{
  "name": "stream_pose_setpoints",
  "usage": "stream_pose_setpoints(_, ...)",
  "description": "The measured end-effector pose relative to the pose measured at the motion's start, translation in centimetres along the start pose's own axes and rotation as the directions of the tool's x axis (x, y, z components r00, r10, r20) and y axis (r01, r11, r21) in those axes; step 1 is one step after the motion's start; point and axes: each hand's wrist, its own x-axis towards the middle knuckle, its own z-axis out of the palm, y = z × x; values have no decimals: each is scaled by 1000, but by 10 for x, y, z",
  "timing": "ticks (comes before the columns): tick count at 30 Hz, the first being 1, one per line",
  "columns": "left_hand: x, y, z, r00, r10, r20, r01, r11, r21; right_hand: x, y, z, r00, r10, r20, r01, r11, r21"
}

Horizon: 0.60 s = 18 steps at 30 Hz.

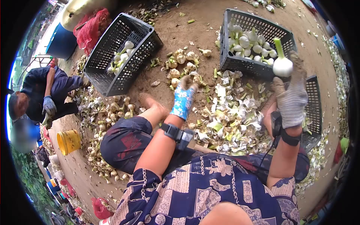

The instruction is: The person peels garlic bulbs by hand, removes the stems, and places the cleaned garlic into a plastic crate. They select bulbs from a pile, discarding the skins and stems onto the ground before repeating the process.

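Observation:
My right hand (292,99), in a grey knitted glove, grips a peeled white garlic bulb (282,67) with a short green stem between thumb and fingers. It is at the near right corner of a dark plastic crate (234,64) that holds several clean white garlic bulbs (247,42). My left hand (183,98) wears a blue floral glove with soil-stained fingertips. Its fingers are bent and look apart, beside a small pile of unpeeled garlic bulbs (180,59) on the ground. I see nothing held in it, though the fingertips are partly hidden.
Peeled garlic skins (234,120) lie heaped between my legs. A second crate (112,84) with white bulbs stands at the upper left, another crate (314,108) by my right arm. More unpeeled garlic (112,114) lies left, near a yellow bucket (69,142) and a gloved co-worker (48,84).

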Motion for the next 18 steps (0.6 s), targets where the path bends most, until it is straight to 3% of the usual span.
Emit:
stream_pose_setpoints(1, 31, -13, -13, 971, 58, -231, -36, 994, 102, 2, 17, 6, 983, -162, -81, 124, 927, -354)
stream_pose_setpoints(3, 78, -4, -33, 887, 190, -421, 39, 877, 478, -3, 3, 12, 999, 24, -42, -23, 1000, 8)
stream_pose_setpoints(4, 105, -13, -43, 858, 319, -402, 15, 768, 641, -17, 6, 26, 993, 80, 81, -96, 972, 216)
stream_pose_setpoints(5, 126, -25, -52, 826, 437, -355, 5, 625, 781, -39, 10, 46, 970, 115, 214, -195, 895, 402)
stream_pose_setpoints(6, 136, -14, -48, 878, 422, -225, -34, 525, 850, -63, 11, 64, 949, 73, 306, -158, 952, 262)
stream_pose_setpoints(7, 154, -19, -46, 882, 470, -29, -110, 266, 958, -83, 10, 75, 914, 47, 403, -101, 988, 113)
stream_pose_setpoints(9, 181, -21, -29, 936, 265, 234, -249, 25, 968, -101, 0, 88, 768, 1, 641, -70, 994, 82)
stream_pose_setpoints(11, 212, -44, -26, 908, 78, 411, -388, -209, 897, -114, -1, 101, 686, 6, 728, -107, 990, 94)
stream_pose_setpoints(14, 244, -68, -22, 954, 1, 299, -298, -88, 951, -114, 4, 110, 633, 52, 773, -141, 989, 49)
stream_pose_setpoints(15, 245, -69, -23, 959, 76, 272, -270, -36, 962, -108, 3, 112, 664, 22, 747, -133, 987, 90)
stream_pose_setpoints(17, 245, -67, -24, 998, 19, 58, -60, 142, 988, -113, 8, 121, 672, 55, 738, -156, 985, 69)
stream_pose_setpoints(18, 237, -67, -32, 986, 116, 117, -126, 75, 989, -115, 8, 125, 680, 58, 730, -161, 984, 71)
